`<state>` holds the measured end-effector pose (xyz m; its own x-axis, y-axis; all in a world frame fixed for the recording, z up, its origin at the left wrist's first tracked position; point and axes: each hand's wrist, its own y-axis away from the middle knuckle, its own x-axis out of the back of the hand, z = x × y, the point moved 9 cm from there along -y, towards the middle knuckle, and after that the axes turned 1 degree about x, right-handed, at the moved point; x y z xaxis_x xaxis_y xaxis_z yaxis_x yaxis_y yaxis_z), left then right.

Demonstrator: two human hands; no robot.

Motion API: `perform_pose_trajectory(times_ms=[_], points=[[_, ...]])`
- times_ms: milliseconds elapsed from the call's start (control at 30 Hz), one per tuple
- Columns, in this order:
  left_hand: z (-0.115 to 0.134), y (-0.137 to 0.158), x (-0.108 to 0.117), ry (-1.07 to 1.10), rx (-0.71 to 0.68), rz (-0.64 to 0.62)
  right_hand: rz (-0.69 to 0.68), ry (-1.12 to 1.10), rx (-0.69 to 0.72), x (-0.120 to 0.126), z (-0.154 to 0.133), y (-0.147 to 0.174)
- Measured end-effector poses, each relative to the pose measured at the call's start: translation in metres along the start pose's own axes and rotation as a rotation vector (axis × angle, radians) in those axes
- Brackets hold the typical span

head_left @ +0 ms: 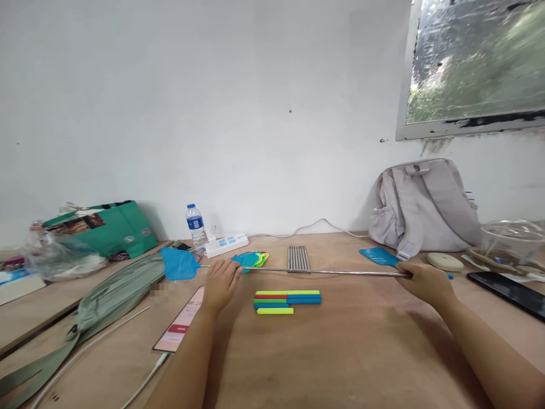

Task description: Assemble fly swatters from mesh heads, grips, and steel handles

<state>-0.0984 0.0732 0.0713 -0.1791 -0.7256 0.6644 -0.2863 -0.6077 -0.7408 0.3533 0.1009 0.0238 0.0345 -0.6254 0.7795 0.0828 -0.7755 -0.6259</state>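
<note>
1. Head view: holding a metal rod (340, 272) from left to right across the brown wooden table (340, 346), with left hand (221, 284) and right hand (426, 282) both wrapped around it, well apart, probably for steadiness.
2. Leading at left to a blue swatter head (181, 264).
3. Showing coloured tubes (293, 298) nearer, laid parallel, likely for easy sorting; farther, parallel metal sticks (298, 258).
4. Backed by a white wall (255, 113), with a window (477, 62) at far right.

The camera sits up on the head (just one view), looking ahead and a bit down, across the table (323, 358) to a wall (213, 113), maybe quite near.
</note>
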Motion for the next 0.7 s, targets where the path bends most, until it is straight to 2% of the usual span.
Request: perform_pose_trajectory(times_ms=[67, 200, 300, 367, 433, 533, 600, 700], points=[[0.000, -0.001, 0.003, 0.002, 0.032, 0.068, 0.005, -0.008, -0.047, 0.001, 0.002, 0.000], [-0.007, 0.004, 0.018, 0.002, 0.099, 0.294, 0.030, -0.029, -0.101, 0.006, 0.007, -0.001], [-0.029, 0.017, 0.029, 0.040, 0.269, 0.481, 0.052, -0.021, -0.133, 0.011, 0.009, -0.001], [-0.049, 0.026, 0.029, 0.142, 0.413, 0.541, 0.071, -0.002, -0.165, 0.014, 0.010, 0.000], [-0.069, 0.030, 0.016, 0.377, 0.539, 0.524, 0.086, 0.003, -0.180, 0.017, 0.009, 0.001], [-0.089, 0.032, -0.017, 0.837, 0.682, 0.470, 0.122, 0.006, -0.184, 0.021, 0.006, 0.002], [-0.093, 0.032, -0.034, 1.086, 0.715, 0.465, 0.142, 0.025, -0.172, 0.023, 0.006, 0.002], [-0.093, 0.032, -0.046, 1.323, 0.695, 0.477, 0.146, 0.042, -0.097, 0.023, 0.006, 0.001]])
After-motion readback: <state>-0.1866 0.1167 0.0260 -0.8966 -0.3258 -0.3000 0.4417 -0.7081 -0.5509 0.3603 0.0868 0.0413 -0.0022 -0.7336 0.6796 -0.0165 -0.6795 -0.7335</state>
